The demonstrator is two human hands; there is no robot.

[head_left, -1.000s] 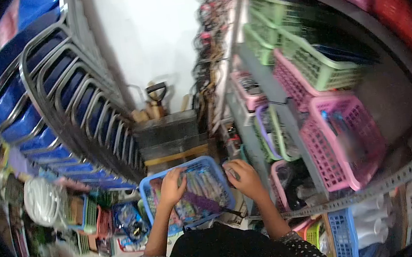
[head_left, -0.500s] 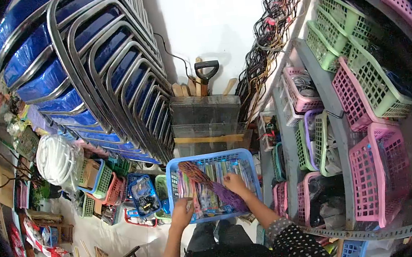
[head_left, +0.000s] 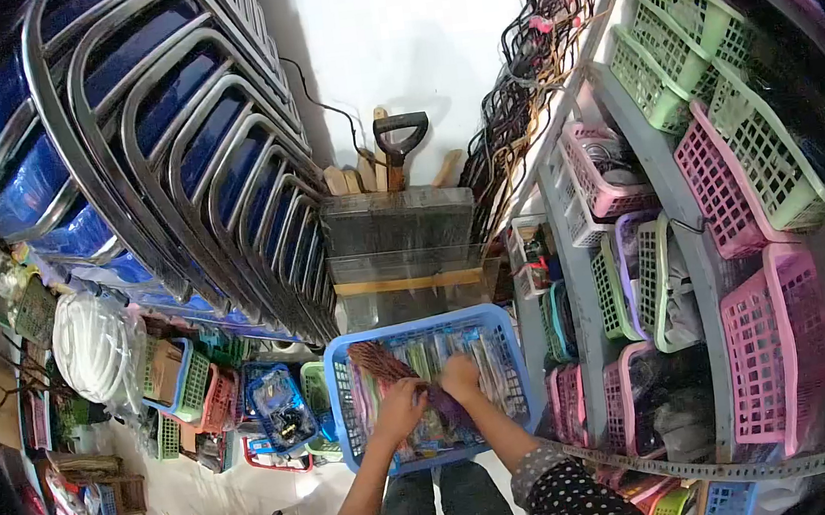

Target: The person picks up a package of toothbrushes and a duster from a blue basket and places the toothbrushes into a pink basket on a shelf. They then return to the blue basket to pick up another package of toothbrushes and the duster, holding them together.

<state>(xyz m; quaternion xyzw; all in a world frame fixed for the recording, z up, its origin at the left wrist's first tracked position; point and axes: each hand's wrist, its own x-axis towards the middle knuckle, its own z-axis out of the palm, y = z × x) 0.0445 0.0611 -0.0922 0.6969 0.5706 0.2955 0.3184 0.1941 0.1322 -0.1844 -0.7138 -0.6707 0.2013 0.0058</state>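
Observation:
A blue plastic basket (head_left: 339, 349) rests on my lap, filled with several long packaged items in mixed colours and a purple-brown bundle (head_left: 383, 363) lying across them. My left hand (head_left: 400, 409) is inside the basket, fingers curled around packets near the middle. My right hand (head_left: 460, 378) is beside it, pressed down on the purple bundle and the packets. The two hands almost touch. Whether either hand has lifted anything is unclear.
A stack of blue metal-framed chairs (head_left: 151, 164) leans at the left. Shelves (head_left: 586, 279) at the right hold pink and green baskets (head_left: 773, 340). A clear crate (head_left: 402, 249) with tool handles stands ahead. Small baskets (head_left: 277, 407) and a white hose coil (head_left: 90, 347) cover the floor.
My left hand moved from the basket's left rim into the middle, next to my right hand. The view tilted slightly and the basket sits a little lower.

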